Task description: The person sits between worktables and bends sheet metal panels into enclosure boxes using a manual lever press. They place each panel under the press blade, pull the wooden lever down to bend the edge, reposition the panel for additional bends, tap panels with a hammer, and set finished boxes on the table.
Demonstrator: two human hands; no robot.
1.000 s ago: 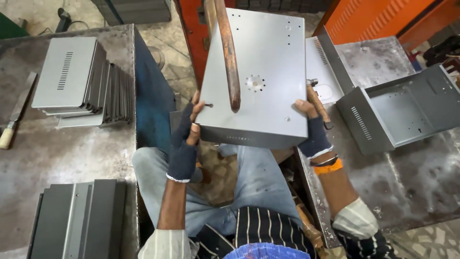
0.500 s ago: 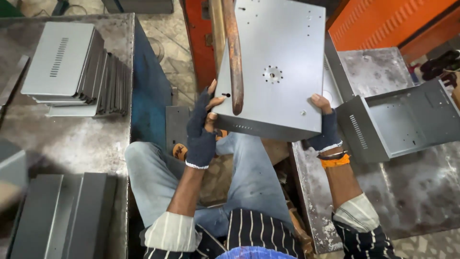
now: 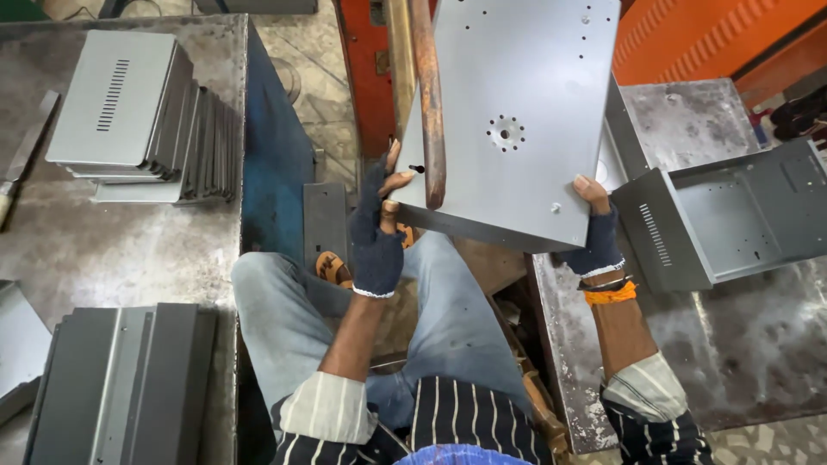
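Sheet-metal casing (image 3: 517, 112), grey and drilled with a ring of small holes, is held up between the two hands, tilted, its top edge cut off by the frame. Left hand (image 3: 379, 228), in a dark fingerless glove, pinches the lower left corner, fingers raised along the edge; right hand (image 3: 594, 232), gloved the same and wearing an orange wristband, clamps the lower right corner with the thumb on top. Both forearms rise from striped sleeves, hands well apart. A rusty copper-coloured rod (image 3: 428, 95) crosses in front of the casing just beside the left hand. To the right of the right hand an open grey box (image 3: 732, 220) lies on the desk (image 3: 741, 344), its inside bare. Left of the left hand, stacked vented covers (image 3: 138, 116) sit on another desk; darker panels (image 3: 121, 379) lie nearer, partly cut off. What lies behind the casing is hidden.
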